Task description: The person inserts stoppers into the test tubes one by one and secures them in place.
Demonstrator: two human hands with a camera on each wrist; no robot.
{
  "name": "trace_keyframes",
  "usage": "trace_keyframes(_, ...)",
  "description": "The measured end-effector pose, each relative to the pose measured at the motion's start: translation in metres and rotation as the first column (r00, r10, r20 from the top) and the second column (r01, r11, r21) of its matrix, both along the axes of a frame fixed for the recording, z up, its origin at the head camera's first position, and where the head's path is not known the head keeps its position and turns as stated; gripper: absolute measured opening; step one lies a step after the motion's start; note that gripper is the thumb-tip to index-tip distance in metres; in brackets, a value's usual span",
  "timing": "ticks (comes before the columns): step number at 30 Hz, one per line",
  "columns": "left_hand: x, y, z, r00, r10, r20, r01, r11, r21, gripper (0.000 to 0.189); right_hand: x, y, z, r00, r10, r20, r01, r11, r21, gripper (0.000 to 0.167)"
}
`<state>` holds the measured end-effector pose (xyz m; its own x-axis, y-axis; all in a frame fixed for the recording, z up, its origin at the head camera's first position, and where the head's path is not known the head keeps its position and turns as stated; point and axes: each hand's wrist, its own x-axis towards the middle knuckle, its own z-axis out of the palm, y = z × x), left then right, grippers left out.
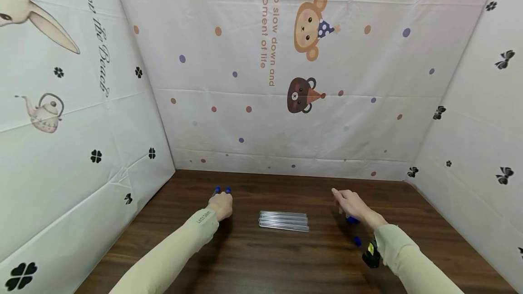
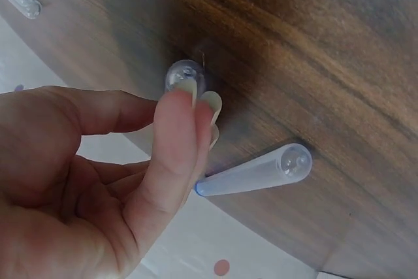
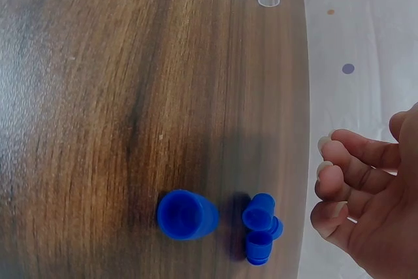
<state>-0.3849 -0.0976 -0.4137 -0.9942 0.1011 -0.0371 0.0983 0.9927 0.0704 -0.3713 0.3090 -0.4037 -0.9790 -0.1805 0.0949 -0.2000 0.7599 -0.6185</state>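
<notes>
My left hand (image 1: 221, 205) is over the left part of the table. Its thumb and fingers pinch a clear test tube (image 2: 185, 72), whose rounded end shows past the fingertips. Beside it a second tube (image 2: 261, 171) with a blue cap lies on the table, apart from the fingers. Over the right side, my right hand (image 1: 353, 205) hovers with its fingers loosely bent and nothing in them. Near it several blue caps stand or lie on the wood: a single cap (image 3: 186, 215) apart, and a small cluster of caps (image 3: 259, 212).
Between the hands lies a row of clear uncapped tubes (image 1: 283, 221) on the dark wooden table (image 1: 253, 267). A black device (image 1: 371, 255) with a yellow mark is by the right cuff. Printed white sheets (image 1: 261, 126) wall the table at the back and both sides.
</notes>
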Motion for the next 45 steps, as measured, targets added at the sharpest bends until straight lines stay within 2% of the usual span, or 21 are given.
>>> trace_keyframes(8, -0.001, 0.000, 0.001, 0.999, 0.015, -0.030, -0.015, 1.000, 0.010, 0.005, 0.000, 0.001, 0.000, 1.000, 0.009, -0.005, -0.009, 1.000, 0.002, 0.055)
trace_keyframes(21, 0.000, -0.006, -0.001, 0.999, -0.007, -0.046, 0.007, 1.000, 0.000, 0.018, 0.001, 0.003, 0.002, 1.000, 0.005, -0.004, -0.005, 1.000, 0.010, 0.055)
trace_keyframes(32, 0.003, -0.007, 0.001, 0.999, 0.005, -0.052, -0.005, 1.000, 0.006, 0.017, 0.002, 0.004, 0.002, 1.000, -0.002, 0.003, 0.002, 1.000, 0.009, 0.055)
trace_keyframes(45, -0.007, -0.010, -0.006, 0.999, 0.012, -0.036, -0.012, 1.000, 0.004, 0.011, 0.003, 0.006, 0.005, 1.000, 0.011, -0.006, -0.011, 1.000, 0.021, 0.052)
